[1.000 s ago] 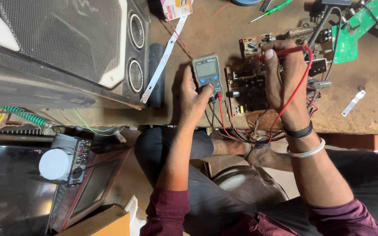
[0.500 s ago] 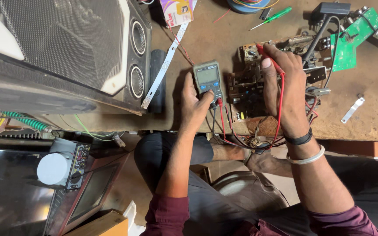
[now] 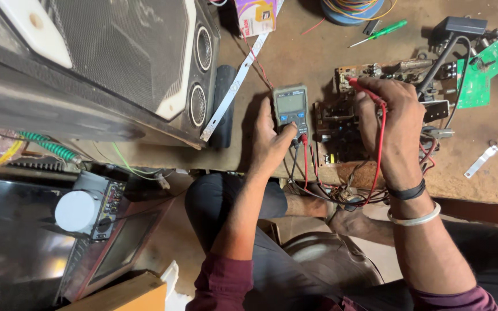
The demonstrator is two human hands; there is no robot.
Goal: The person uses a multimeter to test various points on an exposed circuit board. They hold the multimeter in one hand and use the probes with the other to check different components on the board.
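- While the person sits at the edge of the brown workbench (image 3: 295, 57), the left hand (image 3: 269, 141) lies at mid-frame against a grey digital multimeter (image 3: 291, 108), fingers curled round its left side and the thumb pressed on the lower front, near the buttons.
- The multimeter lies flat on the bench just above centre, its pale screen facing up; red and black leads leave its lower end and loop down over the bench edge.
- The right hand (image 3: 390, 124), right of centre, pinches a red test probe (image 3: 367, 92) between thumb and forefinger, the other fingers folded loosely under it; the probe's tip points to the upper left and rests on a brown circuit board (image 3: 347, 124).
- That circuit board sits just beside the multimeter, between the two hands, crowded with dark parts; the red wire of the probe runs down past the wrist, which wears a black band and a silver bangle.
- In the upper right lie green circuit boards (image 3: 482, 72), a black adapter (image 3: 462, 26) with its cable, and a green-handled screwdriver (image 3: 378, 33).
- A coil of coloured wire (image 3: 353, 10) lies at the top edge, with a small purple and yellow box (image 3: 256, 14) to its left.
- A big black speaker cabinet (image 3: 110, 63) fills the upper left, two round drivers facing the bench, and a white strip (image 3: 234, 83) leans beside it.
- A small metal bracket (image 3: 479, 161) lies at the far right of the bench.
- At lower left stands an open piece of equipment with a grey round part (image 3: 77, 210).
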